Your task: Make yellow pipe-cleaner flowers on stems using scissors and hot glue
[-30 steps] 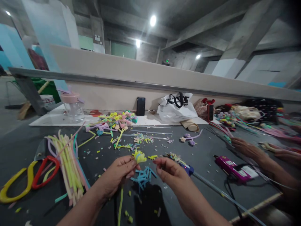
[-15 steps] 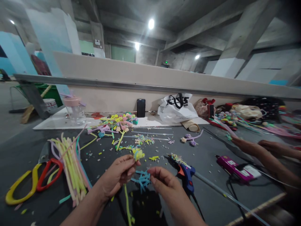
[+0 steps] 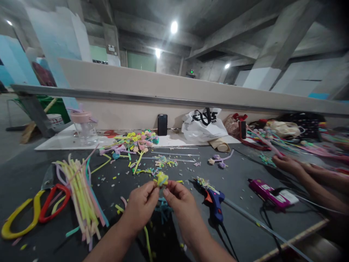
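Note:
A small yellow pipe-cleaner flower with a bit of light blue in it is pinched at its base by my left hand. The closed fingertips of my right hand grip it from the right; whether they also hold a small piece is hidden. A yellow-green stem runs down below my left hand. Short blue pipe-cleaner pieces lie in a heap on the dark table beneath, partly covered by my hands. To the right rests a blue glue gun, its nozzle among small clippings.
At left lie pipe cleaners and scissors with yellow and red handles. Finished flowers, a phone, a cup and a white bag stand behind. A purple device and a co-worker's hands are at right.
My right hand has moved up and left from the blue pieces to the flower. Both hands now meet at it. The co-worker's hands have shifted slightly right.

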Tool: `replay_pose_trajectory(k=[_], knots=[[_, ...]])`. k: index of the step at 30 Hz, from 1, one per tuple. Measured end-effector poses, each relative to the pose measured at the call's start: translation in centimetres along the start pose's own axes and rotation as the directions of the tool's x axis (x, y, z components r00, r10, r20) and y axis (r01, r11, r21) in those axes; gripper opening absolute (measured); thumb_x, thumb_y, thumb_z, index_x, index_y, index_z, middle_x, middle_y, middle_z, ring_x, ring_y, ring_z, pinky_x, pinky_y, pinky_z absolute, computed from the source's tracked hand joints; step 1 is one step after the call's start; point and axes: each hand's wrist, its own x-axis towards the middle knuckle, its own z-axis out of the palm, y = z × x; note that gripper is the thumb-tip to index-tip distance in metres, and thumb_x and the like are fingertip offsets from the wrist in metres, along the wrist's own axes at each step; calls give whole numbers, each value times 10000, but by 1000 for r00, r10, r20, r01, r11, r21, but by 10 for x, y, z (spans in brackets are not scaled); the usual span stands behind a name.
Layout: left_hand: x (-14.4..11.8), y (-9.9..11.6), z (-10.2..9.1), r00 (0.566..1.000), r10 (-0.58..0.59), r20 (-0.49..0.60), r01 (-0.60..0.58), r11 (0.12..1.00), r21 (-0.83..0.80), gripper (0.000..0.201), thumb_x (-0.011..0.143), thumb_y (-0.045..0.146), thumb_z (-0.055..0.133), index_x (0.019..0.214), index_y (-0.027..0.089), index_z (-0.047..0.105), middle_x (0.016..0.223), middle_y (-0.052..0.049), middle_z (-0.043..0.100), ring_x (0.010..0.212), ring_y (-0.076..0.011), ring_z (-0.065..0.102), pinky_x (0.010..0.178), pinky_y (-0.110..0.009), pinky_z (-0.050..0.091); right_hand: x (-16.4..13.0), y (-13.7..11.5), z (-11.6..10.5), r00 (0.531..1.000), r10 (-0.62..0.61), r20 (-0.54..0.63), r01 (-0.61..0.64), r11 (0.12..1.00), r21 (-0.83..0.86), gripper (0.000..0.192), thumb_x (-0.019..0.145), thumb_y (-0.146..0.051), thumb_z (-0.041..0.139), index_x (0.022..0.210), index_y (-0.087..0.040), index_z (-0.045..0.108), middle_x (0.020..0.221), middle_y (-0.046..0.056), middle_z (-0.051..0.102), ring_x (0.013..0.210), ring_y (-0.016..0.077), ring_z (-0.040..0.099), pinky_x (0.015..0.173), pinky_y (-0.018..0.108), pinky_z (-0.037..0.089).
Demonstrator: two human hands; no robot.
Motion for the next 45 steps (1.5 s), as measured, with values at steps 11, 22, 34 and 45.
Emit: replay_pose_trajectory(k=[11, 22, 34, 45], knots=[[-9, -3, 1, 976, 213, 43, -215, 909, 357, 173, 853, 233, 369, 737, 208, 495, 681, -23, 556, 612, -152, 502, 577, -270, 300, 6, 9, 14, 990, 142, -23, -128, 945, 302, 201, 559, -261, 769, 644, -159, 618, 611, -17, 594, 576, 112, 515, 586, 222, 397], [2, 3, -1, 988, -134, -75, 114, 967, -226, 272, 864, 373, 386, 772, 186, 560, 692, 1, 564, 658, -142, 508, 597, -227, 372, 8, -1, 11, 926, 301, 228, -374, 812, 448, 175, 574, -259, 756, 594, -158, 614, 491, -59, 457, 452, 68, 354, 501, 198, 324], [5, 1, 1, 993, -98, 66, 115, 930, -348, 396, 845, 369, 438, 601, 154, 665, 749, -28, 530, 770, -152, 522, 718, -244, 407, 8, 13, 15, 934, 288, 212, -356, 790, 499, 276, 583, -282, 755, 476, -161, 532, 413, -64, 395, 426, 72, 343, 457, 199, 284], [13, 6, -20, 825, -482, 296, 429, 194, -882, 116, 804, 206, 539, 812, 116, 611, 719, -32, 596, 585, -97, 577, 593, -236, 520, 9, -1, -22, 985, 160, -71, -142, 967, 211, 217, 604, -234, 712, 772, -164, 595, 542, -71, 449, 446, 61, 356, 465, 208, 299]])
